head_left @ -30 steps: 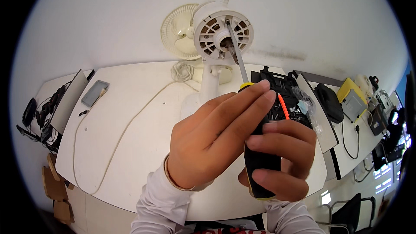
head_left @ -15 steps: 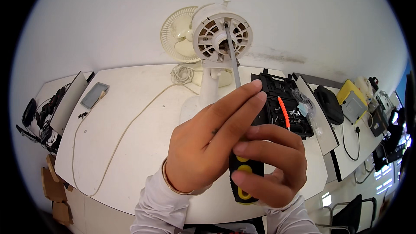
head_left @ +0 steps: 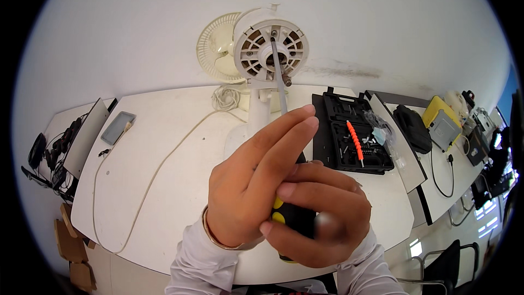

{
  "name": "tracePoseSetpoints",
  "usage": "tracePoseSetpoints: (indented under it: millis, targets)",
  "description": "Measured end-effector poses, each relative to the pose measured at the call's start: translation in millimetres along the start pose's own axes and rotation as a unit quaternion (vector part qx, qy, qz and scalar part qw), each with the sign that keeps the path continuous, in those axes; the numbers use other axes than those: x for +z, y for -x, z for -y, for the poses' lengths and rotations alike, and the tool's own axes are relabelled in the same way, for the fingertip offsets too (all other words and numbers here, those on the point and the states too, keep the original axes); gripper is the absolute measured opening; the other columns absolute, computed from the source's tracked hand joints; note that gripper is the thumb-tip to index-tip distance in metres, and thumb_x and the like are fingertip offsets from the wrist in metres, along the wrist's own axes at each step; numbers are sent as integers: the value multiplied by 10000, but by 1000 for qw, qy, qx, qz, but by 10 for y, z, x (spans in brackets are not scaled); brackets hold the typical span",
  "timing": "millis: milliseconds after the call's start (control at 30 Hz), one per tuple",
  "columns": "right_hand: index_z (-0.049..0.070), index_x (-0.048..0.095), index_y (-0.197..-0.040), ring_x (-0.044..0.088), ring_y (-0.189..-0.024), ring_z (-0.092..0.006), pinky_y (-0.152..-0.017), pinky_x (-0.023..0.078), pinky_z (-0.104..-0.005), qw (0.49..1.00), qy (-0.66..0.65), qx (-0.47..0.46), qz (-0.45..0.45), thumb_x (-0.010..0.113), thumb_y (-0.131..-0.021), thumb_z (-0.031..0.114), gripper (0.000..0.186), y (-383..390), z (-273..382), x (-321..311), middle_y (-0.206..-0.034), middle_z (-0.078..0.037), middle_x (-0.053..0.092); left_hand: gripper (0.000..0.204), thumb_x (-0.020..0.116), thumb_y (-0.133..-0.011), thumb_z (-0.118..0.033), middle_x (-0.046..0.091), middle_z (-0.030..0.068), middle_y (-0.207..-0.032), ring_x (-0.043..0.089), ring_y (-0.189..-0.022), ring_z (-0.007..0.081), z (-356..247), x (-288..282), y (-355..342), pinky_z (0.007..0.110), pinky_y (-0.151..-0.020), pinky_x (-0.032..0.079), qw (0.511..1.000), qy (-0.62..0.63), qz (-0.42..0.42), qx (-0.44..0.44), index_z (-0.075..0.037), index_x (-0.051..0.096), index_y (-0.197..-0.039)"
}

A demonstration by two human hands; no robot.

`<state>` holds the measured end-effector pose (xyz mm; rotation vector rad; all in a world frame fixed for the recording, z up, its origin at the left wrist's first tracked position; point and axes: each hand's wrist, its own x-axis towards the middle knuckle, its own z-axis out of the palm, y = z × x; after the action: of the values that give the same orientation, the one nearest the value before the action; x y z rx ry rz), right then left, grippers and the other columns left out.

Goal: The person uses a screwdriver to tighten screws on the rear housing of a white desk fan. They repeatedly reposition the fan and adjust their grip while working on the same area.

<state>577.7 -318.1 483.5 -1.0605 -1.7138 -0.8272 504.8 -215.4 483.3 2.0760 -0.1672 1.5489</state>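
Observation:
A long-shafted screwdriver [head_left: 280, 84] with a black and yellow handle reaches from my hands up to a white fan's motor housing [head_left: 295, 37]. Its tip meets the upper part of the slotted round face, by a screw hole. My right hand [head_left: 333, 210] is closed round the handle, fingers curled. Against the handle's other side lies my left hand [head_left: 245, 180], index and middle fingers stretched along it; its thumb is hidden. Behind the housing leans a cream fan grille with blades [head_left: 215, 49]. The white fan stand [head_left: 258, 110] is partly hidden by my left hand.
On the right of the white table [head_left: 147, 213] lies an open black tool case [head_left: 341, 155] with an orange flexible shaft [head_left: 355, 141] on it. A grey tray [head_left: 117, 129] sits at the left. A pale cord [head_left: 155, 169] loops across the table. A black chair [head_left: 445, 265] stands lower right.
Yellow marks on the screwdriver handle have shifted left as it turned in my hands. Both hands, the tool and the fan appear slightly further left in view.

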Motion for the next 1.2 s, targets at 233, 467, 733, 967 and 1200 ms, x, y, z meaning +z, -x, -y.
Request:
tracePoseSetpoints:
  millis: [233,467,733,967,1200]
  targets:
    - [210,672,-891,621,-926,-298,-753,565,-351,1000,10,-20,3,783,-568,-28,416,-14,4,-7,-1062,-119,501,419,656,-742,55,606,173,-1193,663,-924,262,-4,6,18,286,-717,569,1000,10,0,-1,15,594,-1154]
    - [203,672,-887,613,-944,-305,-764,554,-361,1000,-10,9,5,796,-554,-32,427,-6,30,13,-1070,-116,496,423,659,-734,56,603,176,-1195,657,-940,262,13,20,20,288,-733,570,1000,27,-13,-3,19,595,-1151]
    - [204,668,-907,616,-933,-308,-771,548,-368,1000,0,0,9,785,-559,-44,442,-5,6,16,-1083,-115,485,435,660,-731,62,603,175,-1193,657,-955,265,-7,13,11,288,-730,573,1000,15,-9,-9,12,589,-1157]
    - [210,667,-918,616,-929,-307,-774,551,-360,1000,10,-7,13,777,-570,-35,439,-10,5,9,-1084,-118,485,434,665,-730,53,593,176,-1210,658,-950,269,48,2,3,292,-725,574,1000,10,-1,25,14,587,-1156]
    - [205,667,-925,613,-931,-313,-775,554,-372,1000,18,-22,10,769,-588,-14,415,-1,-6,18,-1084,-126,483,468,693,-705,40,601,167,-1201,660,-938,276,54,-5,17,297,-716,566,1000,-3,-3,31,3,584,-1159]
